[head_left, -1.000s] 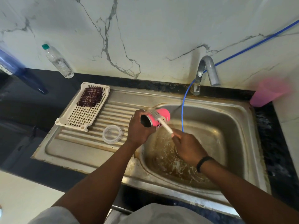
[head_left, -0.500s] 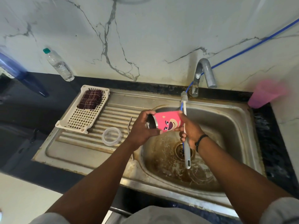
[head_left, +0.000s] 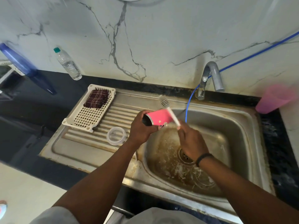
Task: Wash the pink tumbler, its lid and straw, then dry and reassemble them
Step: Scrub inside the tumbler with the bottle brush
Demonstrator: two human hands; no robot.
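Observation:
The pink tumbler lies on its side over the left rim of the sink basin, its dark mouth facing left. My left hand grips it around the mouth end. My right hand holds the white handle of a bottle brush, whose grey bristle head sticks up past the tumbler's far side. The clear round lid lies flat on the ribbed drainboard, left of my left hand. A thin metal straw peeks out beneath my left forearm, mostly hidden.
A white perforated tray with a folded dark checked cloth sits on the drainboard. The tap and a blue hose stand behind the basin. A water bottle, blue jug and pink cup line the wall.
The tumbler turned so its printed face now points down. My right hand left the tumbler's base, dropped back over the drain and swung the brush so its head leans left across the tumbler.

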